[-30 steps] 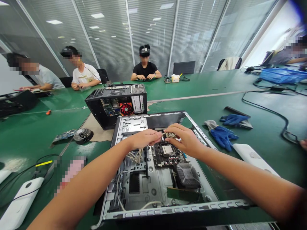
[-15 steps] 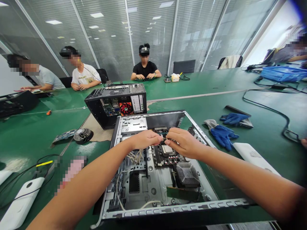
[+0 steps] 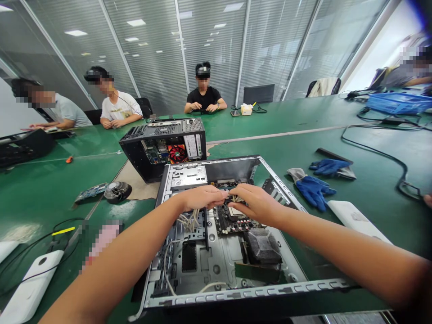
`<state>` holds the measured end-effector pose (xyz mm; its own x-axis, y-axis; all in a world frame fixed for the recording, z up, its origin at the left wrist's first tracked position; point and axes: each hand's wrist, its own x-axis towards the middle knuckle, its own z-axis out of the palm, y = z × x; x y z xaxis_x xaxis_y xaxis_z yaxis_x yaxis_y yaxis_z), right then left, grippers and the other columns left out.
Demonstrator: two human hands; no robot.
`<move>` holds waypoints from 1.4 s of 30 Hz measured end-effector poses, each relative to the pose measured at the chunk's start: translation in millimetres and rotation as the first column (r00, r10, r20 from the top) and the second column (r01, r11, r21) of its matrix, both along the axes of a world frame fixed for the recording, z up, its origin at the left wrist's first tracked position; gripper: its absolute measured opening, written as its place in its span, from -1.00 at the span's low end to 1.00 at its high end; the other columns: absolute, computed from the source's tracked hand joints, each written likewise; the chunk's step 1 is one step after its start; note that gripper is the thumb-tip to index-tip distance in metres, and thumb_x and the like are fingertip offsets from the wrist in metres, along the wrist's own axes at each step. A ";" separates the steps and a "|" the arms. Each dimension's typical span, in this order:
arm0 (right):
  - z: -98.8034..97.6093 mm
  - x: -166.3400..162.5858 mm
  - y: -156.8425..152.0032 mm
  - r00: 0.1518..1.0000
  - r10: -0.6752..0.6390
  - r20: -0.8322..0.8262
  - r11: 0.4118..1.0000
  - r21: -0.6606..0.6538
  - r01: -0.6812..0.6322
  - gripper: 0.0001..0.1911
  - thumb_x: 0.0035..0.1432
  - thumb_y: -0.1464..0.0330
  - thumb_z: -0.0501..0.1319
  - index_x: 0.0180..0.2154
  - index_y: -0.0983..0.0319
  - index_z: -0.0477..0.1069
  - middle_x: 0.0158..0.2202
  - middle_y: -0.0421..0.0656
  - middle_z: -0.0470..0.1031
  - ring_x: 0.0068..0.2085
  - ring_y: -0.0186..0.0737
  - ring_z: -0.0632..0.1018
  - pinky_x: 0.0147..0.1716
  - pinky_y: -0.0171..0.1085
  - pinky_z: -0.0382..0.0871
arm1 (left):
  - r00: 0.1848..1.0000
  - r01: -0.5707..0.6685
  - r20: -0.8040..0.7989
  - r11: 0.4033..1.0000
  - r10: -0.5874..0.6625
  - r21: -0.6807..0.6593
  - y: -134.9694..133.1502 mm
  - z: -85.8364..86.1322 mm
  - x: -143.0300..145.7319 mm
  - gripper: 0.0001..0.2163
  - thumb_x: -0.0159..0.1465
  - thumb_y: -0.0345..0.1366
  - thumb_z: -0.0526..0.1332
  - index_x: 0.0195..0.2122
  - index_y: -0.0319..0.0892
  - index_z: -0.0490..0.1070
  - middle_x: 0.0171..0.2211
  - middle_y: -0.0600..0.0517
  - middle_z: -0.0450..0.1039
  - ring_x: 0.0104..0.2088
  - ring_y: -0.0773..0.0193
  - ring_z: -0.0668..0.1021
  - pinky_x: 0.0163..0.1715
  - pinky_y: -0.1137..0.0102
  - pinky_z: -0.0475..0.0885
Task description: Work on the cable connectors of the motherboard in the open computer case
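Note:
Both my hands meet above the motherboard [image 3: 221,220] of an open computer case [image 3: 211,255] lying on its side. My left hand [image 3: 204,197] has its fingers pinched together around pale cables [image 3: 189,220], which hang down below it. My right hand [image 3: 254,201] is closed on the same bundle, and a bit of cable shows between its thumb and fingers. The fingertips of the two hands almost touch. Partly under my right hand is the processor [image 3: 232,211]. A finned heat sink [image 3: 263,246] lies in the case, with a green circuit board [image 3: 258,272] in front of it.
Behind stands a second computer case [image 3: 162,144] with a red fan. Blue gloves [image 3: 312,191] and a white power bank [image 3: 357,220] lie to the right. A round black part [image 3: 117,192] and another white device [image 3: 33,285] are on the left. Several people sit around the green table.
My left hand's fingers have straightened a little along the cables. My right hand has shifted slightly left and lower, covering more of the processor, and more cable shows in its grip.

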<state>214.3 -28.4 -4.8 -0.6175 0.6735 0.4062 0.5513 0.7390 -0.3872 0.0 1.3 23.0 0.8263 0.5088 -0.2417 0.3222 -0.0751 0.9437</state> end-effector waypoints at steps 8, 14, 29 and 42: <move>17.8 -0.4 -3.5 0.995 -0.097 -0.017 0.951 -0.296 0.088 -0.72 0.11 0.13 0.24 -0.32 0.22 0.50 -0.41 -0.12 0.52 -0.40 -0.22 0.46 -0.38 -0.25 0.25 | 0.997 0.019 -0.079 0.992 -0.009 0.126 1.3 -2.6 0.1 -0.52 0.29 0.10 -0.02 -0.61 -0.16 0.08 -0.64 0.15 0.00 -0.59 0.40 0.06 -0.56 0.41 0.01; 7.8 5.1 -2.4 0.999 -0.015 0.051 0.977 -0.212 0.026 -0.71 0.20 0.15 0.15 -0.29 0.24 0.46 -0.40 -0.09 0.49 -0.37 -0.20 0.45 -0.34 -0.23 0.24 | 0.986 0.061 -0.164 0.981 -0.031 0.182 3.0 -7.9 2.5 -0.54 0.29 0.08 -0.02 -0.60 -0.14 0.06 -0.65 0.17 -0.03 -0.61 0.40 0.04 -0.58 0.39 -0.04; 1.1 1.3 2.4 0.998 -0.021 0.055 0.993 -0.118 0.027 -0.62 0.26 0.15 0.05 -0.53 0.22 0.24 -0.57 -0.23 0.27 -0.50 -0.33 0.27 -0.45 -0.31 0.07 | 0.961 0.158 -0.272 0.895 -0.043 0.418 6.8 -4.7 5.9 -0.59 0.32 0.01 -0.09 -0.57 -0.16 0.02 -0.60 0.14 -0.01 -0.55 0.39 0.10 -0.54 0.41 0.03; -4.4 -3.1 5.5 0.998 0.009 0.069 0.995 -0.097 -0.002 -0.67 0.29 0.21 -0.01 -0.40 0.25 0.33 -0.47 -0.15 0.35 -0.42 -0.26 0.34 -0.38 -0.29 0.15 | 0.968 0.104 -0.250 0.912 -0.001 0.397 4.2 -4.1 4.5 -0.57 0.33 0.03 -0.13 -0.58 -0.16 0.04 -0.62 0.15 0.00 -0.57 0.39 0.11 -0.54 0.42 0.05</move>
<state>211.2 -22.9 -9.1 -0.6457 0.7042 0.2951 0.5756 0.7029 -0.4180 4.5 5.5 18.9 0.7979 0.5621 -0.2179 0.5188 -0.4563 0.7229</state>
